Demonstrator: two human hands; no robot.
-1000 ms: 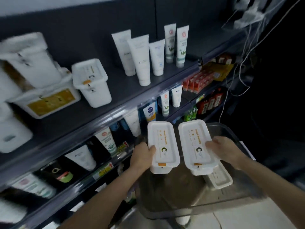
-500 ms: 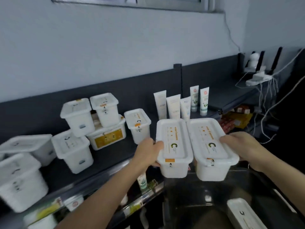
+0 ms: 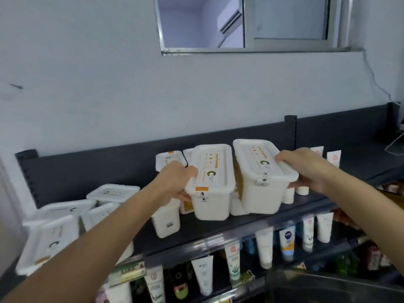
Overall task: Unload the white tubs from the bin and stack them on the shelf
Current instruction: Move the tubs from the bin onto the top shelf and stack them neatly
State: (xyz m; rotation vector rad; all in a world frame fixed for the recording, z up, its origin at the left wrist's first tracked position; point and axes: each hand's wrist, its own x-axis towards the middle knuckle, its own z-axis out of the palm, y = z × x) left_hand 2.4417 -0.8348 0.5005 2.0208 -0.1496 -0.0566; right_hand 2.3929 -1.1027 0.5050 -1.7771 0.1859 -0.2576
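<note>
Both arms are stretched forward over the shelf (image 3: pixel 218 230). The left tub (image 3: pixel 211 189) is gripped at its side by the left hand (image 3: pixel 177 182), with the thumb laid on the lid rim. The right tub (image 3: pixel 260 184) is gripped by the right hand (image 3: pixel 306 169), with fingers curled over the lid. Both tubs are held side by side low over the shelf; contact with it cannot be told.

The left hand (image 3: pixel 176 182) grips the left tub (image 3: pixel 211 193) and the right hand (image 3: pixel 306 169) grips the right tub (image 3: pixel 262 189), side by side over the dark shelf (image 3: pixel 218 229), with more white tubs (image 3: pixel 112 193) standing at the left.
</note>
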